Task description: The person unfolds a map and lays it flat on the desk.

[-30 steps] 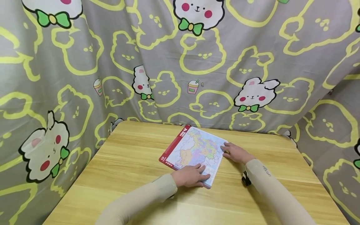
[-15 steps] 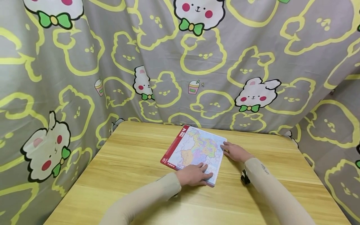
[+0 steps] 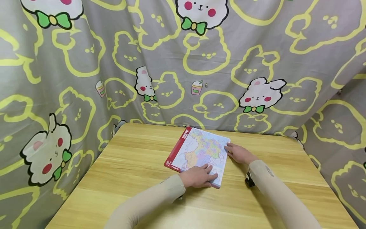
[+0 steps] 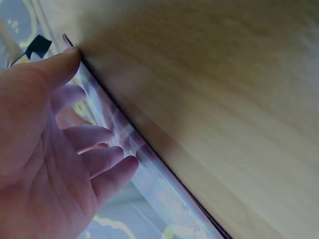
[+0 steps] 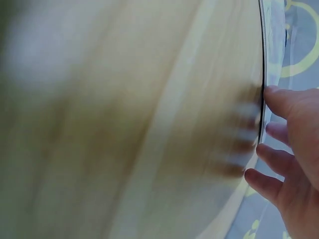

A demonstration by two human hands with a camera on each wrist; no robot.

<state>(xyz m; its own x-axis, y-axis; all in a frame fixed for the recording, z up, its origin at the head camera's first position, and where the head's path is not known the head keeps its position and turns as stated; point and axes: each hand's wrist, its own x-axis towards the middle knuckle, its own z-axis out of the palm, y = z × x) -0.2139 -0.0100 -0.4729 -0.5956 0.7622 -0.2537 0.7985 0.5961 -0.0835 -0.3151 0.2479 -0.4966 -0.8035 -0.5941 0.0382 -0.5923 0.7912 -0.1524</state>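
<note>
A flat rectangular map board lies at an angle on the table, with a coloured map and a red strip down its left side. My left hand rests on its near edge, fingers spread over the map. In the left wrist view the thumb of that left hand meets the edge of the board. My right hand touches the right edge with its fingertips. In the right wrist view the fingers of this right hand are relaxed and apart, the thumb at the board's thin edge.
Light wood-grain table surrounds the board. A grey curtain with yellow outlines and rabbit heads hangs behind the table and along both sides. A black device sits under the right wrist.
The map board has turned slightly, and its near corner has shifted right and a little away. My left hand has moved right with it. The right hand has barely moved.
</note>
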